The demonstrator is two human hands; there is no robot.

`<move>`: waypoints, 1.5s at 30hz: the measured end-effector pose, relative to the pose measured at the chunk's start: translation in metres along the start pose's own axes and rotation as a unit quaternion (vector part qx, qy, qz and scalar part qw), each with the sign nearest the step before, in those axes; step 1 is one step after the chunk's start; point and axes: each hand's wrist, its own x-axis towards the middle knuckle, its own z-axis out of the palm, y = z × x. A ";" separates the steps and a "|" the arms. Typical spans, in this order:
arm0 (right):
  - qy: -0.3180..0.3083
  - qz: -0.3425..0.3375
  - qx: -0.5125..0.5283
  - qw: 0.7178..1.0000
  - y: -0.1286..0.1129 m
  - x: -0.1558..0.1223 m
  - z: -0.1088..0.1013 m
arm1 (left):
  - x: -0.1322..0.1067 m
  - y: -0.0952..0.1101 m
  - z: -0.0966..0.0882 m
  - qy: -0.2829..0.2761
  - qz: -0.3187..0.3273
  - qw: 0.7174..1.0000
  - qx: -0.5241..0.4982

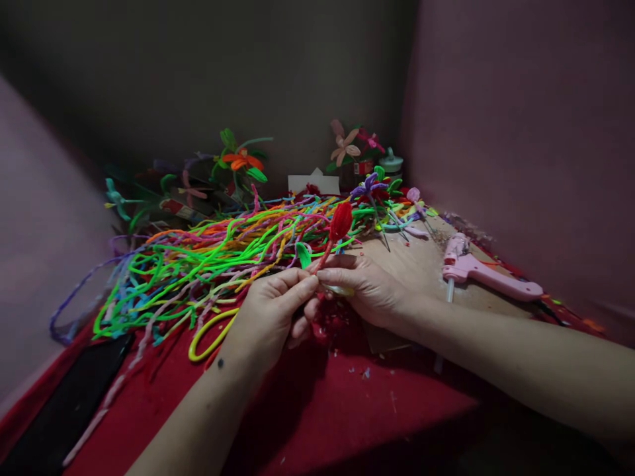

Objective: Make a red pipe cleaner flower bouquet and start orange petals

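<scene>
My left hand [270, 311] and my right hand [364, 284] meet at the middle of a red cloth [347, 410]. Both pinch the lower stem of a small pipe-cleaner flower with a red bud [340, 221] and a green leaf [302, 254]. The bud stands tilted up and away from my fingers. My fingers are pressed together around the stem. Behind the flower lies a big tangle of coloured pipe cleaners [198, 264]. A yellow loop [211, 334] lies just left of my left hand.
A pink glue gun [483, 271] rests on a brown board [421, 264] at the right. Finished pipe-cleaner flowers [243, 162] stand at the back by the wall, with a small jar [391, 162]. A dark flat object [64, 410] lies at the left front.
</scene>
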 end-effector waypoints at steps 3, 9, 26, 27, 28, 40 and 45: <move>0.030 -0.007 -0.012 0.999 -0.001 0.000 0.001 | -0.001 -0.003 0.004 0.065 0.067 0.989 0.112; 0.055 -0.044 -0.065 0.995 -0.005 -0.004 0.005 | 0.002 -0.015 0.001 0.152 0.269 0.880 0.360; 0.017 -0.042 -0.078 0.996 -0.007 -0.005 0.004 | -0.003 0.002 0.003 0.065 0.063 0.995 -0.031; 0.021 -0.040 -0.077 0.996 -0.006 -0.005 0.003 | -0.003 0.002 0.004 0.059 0.057 0.996 -0.040; 0.023 -0.039 -0.074 0.996 -0.006 -0.005 0.003 | -0.003 0.001 0.004 0.054 0.051 0.996 -0.048; -0.028 -0.001 -0.006 1.000 0.005 0.001 -0.004 | 0.004 -0.002 -0.006 -0.039 -0.006 0.994 -0.104; -0.017 -0.014 0.005 1.000 0.002 0.001 -0.004 | 0.004 -0.005 -0.005 -0.021 0.002 0.998 -0.054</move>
